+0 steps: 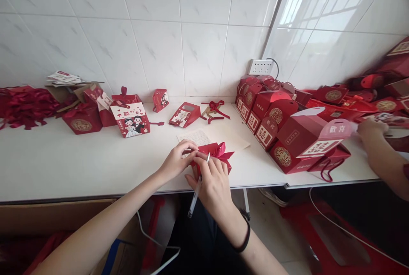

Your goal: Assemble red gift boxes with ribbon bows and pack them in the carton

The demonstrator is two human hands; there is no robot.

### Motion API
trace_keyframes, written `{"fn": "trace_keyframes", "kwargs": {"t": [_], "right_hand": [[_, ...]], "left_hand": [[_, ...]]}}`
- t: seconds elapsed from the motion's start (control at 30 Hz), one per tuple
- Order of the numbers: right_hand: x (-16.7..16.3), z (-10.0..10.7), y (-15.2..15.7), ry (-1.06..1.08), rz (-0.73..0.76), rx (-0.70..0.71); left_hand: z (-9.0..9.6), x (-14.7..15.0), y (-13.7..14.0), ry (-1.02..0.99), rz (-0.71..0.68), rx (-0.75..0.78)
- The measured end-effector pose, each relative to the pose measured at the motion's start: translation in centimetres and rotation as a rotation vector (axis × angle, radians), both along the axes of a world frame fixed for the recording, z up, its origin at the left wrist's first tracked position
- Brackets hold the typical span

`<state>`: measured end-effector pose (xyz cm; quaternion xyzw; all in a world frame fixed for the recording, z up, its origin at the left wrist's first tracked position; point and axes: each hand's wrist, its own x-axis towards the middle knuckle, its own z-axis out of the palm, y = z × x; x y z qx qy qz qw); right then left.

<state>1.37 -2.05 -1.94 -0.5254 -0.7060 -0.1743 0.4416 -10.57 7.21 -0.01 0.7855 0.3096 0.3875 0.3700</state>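
Note:
Near the table's front edge, a small red gift box (229, 167) with a shiny red ribbon bow (220, 150) is between my hands. My left hand (179, 156) has its fingers closed on the box's left upper edge, fingertips meeting those of the other hand. My right hand (213, 179), with a ring and a black wristband, lies over the box and covers much of it. A clear pen (194, 198) is tucked in the right hand and points down toward my lap. Just behind the box lies a handwritten sheet of paper (194, 137).
Stacked red boxes (268, 115) fill the right side. Decorated boxes (132, 117), a pile of red ribbons (28, 107) and cards (68, 78) stand left. A flat-lying box (183, 114) and loose ribbons (215, 111) are at the back. Another person's arm (383, 151) works at far right.

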Motion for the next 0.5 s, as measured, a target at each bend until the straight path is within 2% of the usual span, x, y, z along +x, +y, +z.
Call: {"fn": "trace_keyframes", "kwargs": {"t": [0.13,0.23,0.4,0.5], "right_hand": [[-0.1,-0.6,0.0,0.032,0.03,0.066],[0.2,-1.3,-0.3,0.132,0.123,0.161],[0.7,-1.7,-0.8,0.312,0.286,0.217],[0.8,-1.4,-1.1,0.362,0.304,0.235]], "left_hand": [[-0.2,0.0,-0.1,-0.017,-0.018,-0.011],[0.0,-0.2,-0.1,0.015,-0.019,0.023],[1.8,0.5,-0.6,0.209,-0.016,0.181],[3.0,1.8,-1.5,0.283,0.006,0.185]]}}
